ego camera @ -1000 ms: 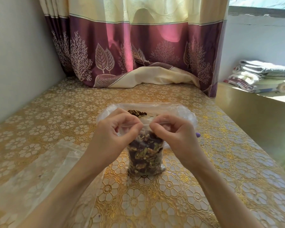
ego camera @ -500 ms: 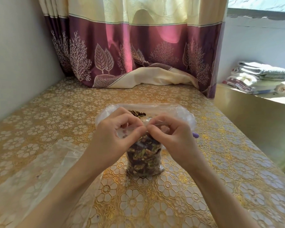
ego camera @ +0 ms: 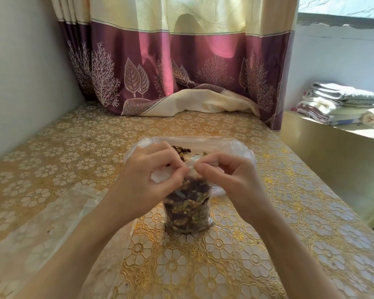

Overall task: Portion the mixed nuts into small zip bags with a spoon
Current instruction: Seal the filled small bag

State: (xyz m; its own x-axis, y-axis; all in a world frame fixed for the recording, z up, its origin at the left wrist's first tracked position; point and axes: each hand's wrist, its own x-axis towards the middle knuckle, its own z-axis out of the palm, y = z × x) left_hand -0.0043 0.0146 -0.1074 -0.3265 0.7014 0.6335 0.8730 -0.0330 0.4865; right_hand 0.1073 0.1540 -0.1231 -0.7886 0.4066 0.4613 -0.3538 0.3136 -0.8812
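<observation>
Head view: the left hand (ego camera: 151,180) and the right hand (ego camera: 227,178) each pinch the top edge of the small zip bag (ego camera: 187,209), fingertips almost meeting at its middle. The step seems to be the sealing; it goes well, I think, if the pinch slides along the whole strip with no nut caught inside (otherwise it opens again). The bag stands upright on the gold floral tablecloth (ego camera: 289,244), nearly full of dark and green mixed nuts, just before the large supply bag (ego camera: 235,147).
</observation>
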